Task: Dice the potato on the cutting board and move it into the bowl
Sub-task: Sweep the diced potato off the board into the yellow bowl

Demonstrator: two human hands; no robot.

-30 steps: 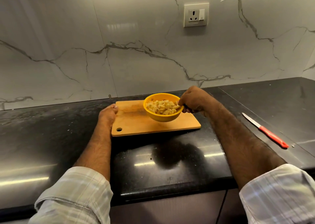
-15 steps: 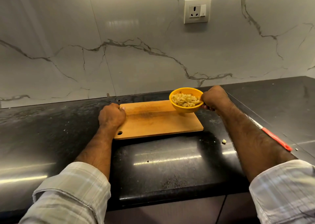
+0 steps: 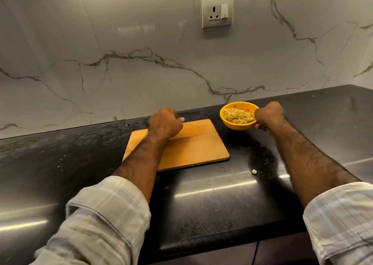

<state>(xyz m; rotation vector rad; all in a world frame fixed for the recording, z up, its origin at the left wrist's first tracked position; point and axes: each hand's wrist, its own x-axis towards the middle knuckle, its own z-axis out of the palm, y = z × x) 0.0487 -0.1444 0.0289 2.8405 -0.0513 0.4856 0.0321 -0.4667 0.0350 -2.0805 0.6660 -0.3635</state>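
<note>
The yellow bowl (image 3: 232, 123), heaped with pale diced potato (image 3: 238, 115), is low over the black counter (image 3: 212, 204), just beyond the cutting board's far right corner. My right hand (image 3: 269, 115) grips the bowl's right rim. The bare wooden cutting board (image 3: 193, 143) lies at the middle of the counter. My left hand (image 3: 164, 123) hovers over the board's far edge with its fingers curled, and I see nothing in it. My forearm hides the board's left end.
One loose potato piece (image 3: 254, 171) lies on the counter in front of the board's right corner. A marble wall with a power socket (image 3: 217, 11) rises behind. The counter's front edge runs close to me.
My right hand has carried the bowl off the board to the right and back, down to the counter. My left hand has left the board's left edge and moved over its far edge.
</note>
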